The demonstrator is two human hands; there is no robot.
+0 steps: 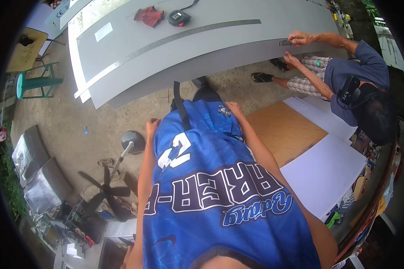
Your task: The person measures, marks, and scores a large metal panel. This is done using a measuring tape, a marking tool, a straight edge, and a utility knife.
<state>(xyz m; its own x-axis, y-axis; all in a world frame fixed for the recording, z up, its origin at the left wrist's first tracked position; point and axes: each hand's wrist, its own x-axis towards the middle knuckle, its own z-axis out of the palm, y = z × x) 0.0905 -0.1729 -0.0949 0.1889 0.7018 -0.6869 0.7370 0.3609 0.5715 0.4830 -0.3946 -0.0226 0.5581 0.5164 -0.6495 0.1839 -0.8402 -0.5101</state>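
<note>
Two hands, L hand (153, 125) and R hand (234, 108), sit by blue clothing (202, 139); can't tell if gripping. Grey sheet's (193, 51) far, w/ ruler (166, 41) atop. I'd keep fingers clear of co-worker's (357, 67) tool (284, 43), right.

Workshop with a concrete floor (134, 119): a long steel ruler (166, 45), tape measure (178, 18) and red glove (149, 16) on large grey sheet material (220, 36); further boards (285, 130) stacked at the side.
</note>
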